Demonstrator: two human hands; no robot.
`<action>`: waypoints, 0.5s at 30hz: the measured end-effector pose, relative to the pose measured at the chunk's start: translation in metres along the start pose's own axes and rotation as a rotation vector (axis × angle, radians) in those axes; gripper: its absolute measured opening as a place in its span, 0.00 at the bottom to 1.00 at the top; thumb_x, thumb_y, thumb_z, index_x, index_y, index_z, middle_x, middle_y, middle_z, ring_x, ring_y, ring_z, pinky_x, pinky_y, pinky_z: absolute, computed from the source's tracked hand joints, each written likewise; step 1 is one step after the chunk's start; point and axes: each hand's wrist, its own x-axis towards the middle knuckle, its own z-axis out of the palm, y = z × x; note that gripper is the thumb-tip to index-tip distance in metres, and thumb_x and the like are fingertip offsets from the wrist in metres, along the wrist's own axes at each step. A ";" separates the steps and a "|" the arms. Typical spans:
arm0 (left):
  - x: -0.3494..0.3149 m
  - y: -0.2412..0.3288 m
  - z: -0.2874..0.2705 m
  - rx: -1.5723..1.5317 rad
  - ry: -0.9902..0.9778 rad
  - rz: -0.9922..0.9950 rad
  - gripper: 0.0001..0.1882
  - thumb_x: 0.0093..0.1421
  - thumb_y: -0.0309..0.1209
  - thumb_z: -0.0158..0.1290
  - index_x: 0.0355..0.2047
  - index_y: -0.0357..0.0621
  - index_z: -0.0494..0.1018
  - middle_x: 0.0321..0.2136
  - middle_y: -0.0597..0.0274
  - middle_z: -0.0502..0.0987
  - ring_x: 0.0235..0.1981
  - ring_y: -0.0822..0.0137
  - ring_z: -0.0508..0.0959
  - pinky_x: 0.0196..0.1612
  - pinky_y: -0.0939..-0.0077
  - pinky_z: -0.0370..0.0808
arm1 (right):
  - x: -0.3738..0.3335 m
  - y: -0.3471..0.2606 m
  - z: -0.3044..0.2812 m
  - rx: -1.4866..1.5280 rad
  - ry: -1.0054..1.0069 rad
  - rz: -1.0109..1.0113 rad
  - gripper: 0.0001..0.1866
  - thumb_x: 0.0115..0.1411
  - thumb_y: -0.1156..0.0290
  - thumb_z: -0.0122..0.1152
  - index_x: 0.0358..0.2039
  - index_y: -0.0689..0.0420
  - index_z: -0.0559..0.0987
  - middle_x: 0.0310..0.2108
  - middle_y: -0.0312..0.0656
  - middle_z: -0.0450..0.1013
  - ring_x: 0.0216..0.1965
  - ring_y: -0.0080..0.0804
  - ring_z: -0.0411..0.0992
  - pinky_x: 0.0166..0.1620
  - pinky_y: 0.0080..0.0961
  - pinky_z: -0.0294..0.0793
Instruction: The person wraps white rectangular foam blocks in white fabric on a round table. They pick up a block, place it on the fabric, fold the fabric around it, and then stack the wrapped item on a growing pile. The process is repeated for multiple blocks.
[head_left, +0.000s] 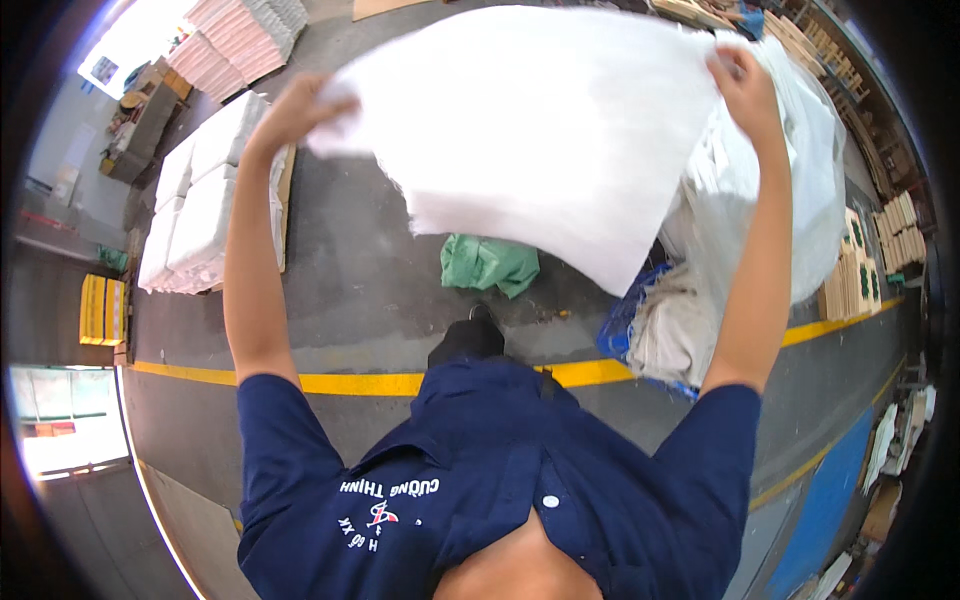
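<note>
A large white cloth sheet (540, 120) is stretched out in front of me between both hands, its lower edge hanging free and slightly frayed on the left. My left hand (310, 110) is closed on its left corner, a little smeared by motion. At the upper right, my right hand (738, 75) pinches the sheet's other end. Below the cloth a crumpled green sack (490, 264) lies on the floor, partly covered from view by it. Just beyond my right forearm is a pile of white sheeting (800, 150) with translucent plastic.
Stacked white bundles (205, 200) stand on a pallet at left. A blue crate (625, 315) with off-white cloth (675, 325) sits by my right arm. Yellow floor line (390, 384) crosses before me. Wooden pieces (850, 270) are piled at right; pinkish-white stacks (235, 45) rise at far left.
</note>
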 end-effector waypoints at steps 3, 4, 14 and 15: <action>-0.046 0.021 0.002 -0.059 -0.328 0.008 0.12 0.57 0.31 0.63 0.39 0.37 0.81 0.30 0.62 0.82 0.31 0.73 0.80 0.39 0.75 0.77 | -0.064 -0.016 -0.003 -0.037 -0.124 0.115 0.21 0.60 0.72 0.63 0.54 0.60 0.74 0.29 0.34 0.70 0.26 0.21 0.60 0.32 0.22 0.65; -0.054 0.025 -0.002 -0.081 -0.408 0.040 0.13 0.56 0.30 0.64 0.40 0.37 0.80 0.29 0.62 0.82 0.32 0.73 0.80 0.40 0.75 0.76 | -0.078 -0.016 -0.009 0.055 -0.105 0.144 0.21 0.60 0.73 0.62 0.54 0.61 0.74 0.29 0.33 0.70 0.28 0.20 0.61 0.32 0.21 0.65; 0.142 -0.097 0.007 -0.301 0.099 -0.037 0.13 0.59 0.31 0.61 0.40 0.34 0.77 0.31 0.66 0.78 0.34 0.78 0.74 0.40 0.77 0.73 | 0.055 0.101 0.147 0.196 0.131 0.430 0.16 0.68 0.63 0.58 0.47 0.63 0.74 0.35 0.35 0.71 0.36 0.18 0.64 0.41 0.16 0.67; 0.183 -0.117 0.020 -0.377 0.133 -0.072 0.14 0.58 0.32 0.61 0.40 0.34 0.77 0.32 0.65 0.78 0.34 0.77 0.74 0.40 0.77 0.73 | 0.085 0.123 0.181 0.144 0.190 0.346 0.18 0.67 0.62 0.58 0.49 0.64 0.74 0.38 0.39 0.73 0.39 0.23 0.68 0.44 0.22 0.69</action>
